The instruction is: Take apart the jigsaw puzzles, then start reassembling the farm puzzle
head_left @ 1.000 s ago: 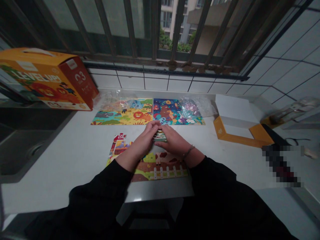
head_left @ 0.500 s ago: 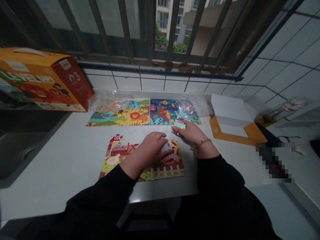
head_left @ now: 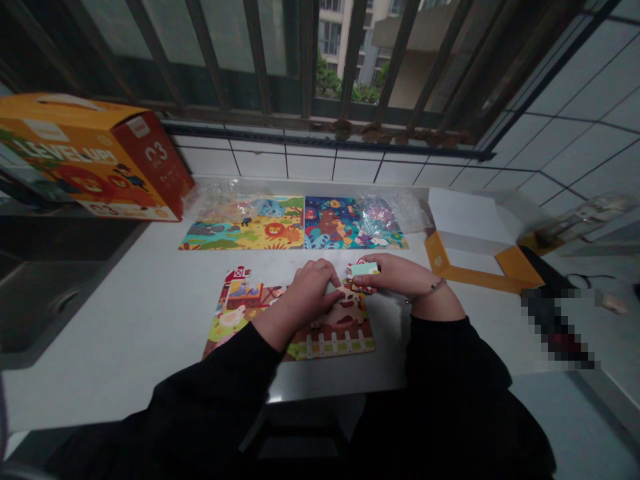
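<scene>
Orange puzzle box [head_left: 85, 160] and white carton [head_left: 467, 223] flank the farm jigsaw [head_left: 340, 340].

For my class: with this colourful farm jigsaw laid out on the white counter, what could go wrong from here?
The right hand pinches a small pale-green jigsaw piece above the colourful farm jigsaw, so it may slip and land out of place. The left hand presses on that jigsaw, which might nudge neighbouring pieces out of line. The jigsaw also lies near the front edge of the white counter, so a loose piece might drop off.
</scene>
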`<state>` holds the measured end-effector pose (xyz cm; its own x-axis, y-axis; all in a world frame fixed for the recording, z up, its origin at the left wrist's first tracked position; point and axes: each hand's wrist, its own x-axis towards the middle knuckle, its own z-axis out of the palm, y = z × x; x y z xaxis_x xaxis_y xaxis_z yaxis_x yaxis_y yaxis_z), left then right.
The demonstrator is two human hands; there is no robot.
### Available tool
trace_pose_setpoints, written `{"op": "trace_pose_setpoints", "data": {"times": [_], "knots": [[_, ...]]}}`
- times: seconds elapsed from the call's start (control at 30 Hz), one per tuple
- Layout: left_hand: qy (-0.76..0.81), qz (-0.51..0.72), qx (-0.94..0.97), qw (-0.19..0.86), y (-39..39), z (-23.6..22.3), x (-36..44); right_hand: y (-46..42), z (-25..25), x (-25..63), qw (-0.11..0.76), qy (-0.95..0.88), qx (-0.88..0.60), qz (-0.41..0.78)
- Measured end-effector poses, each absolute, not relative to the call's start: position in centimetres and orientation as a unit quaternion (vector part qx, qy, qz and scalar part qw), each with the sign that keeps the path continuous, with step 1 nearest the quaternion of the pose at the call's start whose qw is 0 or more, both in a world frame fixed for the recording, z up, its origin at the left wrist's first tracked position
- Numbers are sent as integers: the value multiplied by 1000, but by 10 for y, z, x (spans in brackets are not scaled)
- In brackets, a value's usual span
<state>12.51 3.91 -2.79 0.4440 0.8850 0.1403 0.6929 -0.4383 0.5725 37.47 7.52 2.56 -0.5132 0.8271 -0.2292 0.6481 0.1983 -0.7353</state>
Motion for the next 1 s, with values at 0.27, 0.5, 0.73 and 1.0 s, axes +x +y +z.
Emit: {"op": "trace_pose_setpoints", "data": {"times": [0.27,0.5,0.73,1.0], "knots": [[514,292,771,235,47,-23,112,75,7,345,232,-766,-463,381],[547,270,776,162,40,-4,97,72,-3,338,226,-778,-433,395],[755,100,648,6,14,20,-13,73,-8,328,287,-744,-489,353],[759,86,633,129,14,22,-59,54,16,283,306,-719,-473,408]]}}
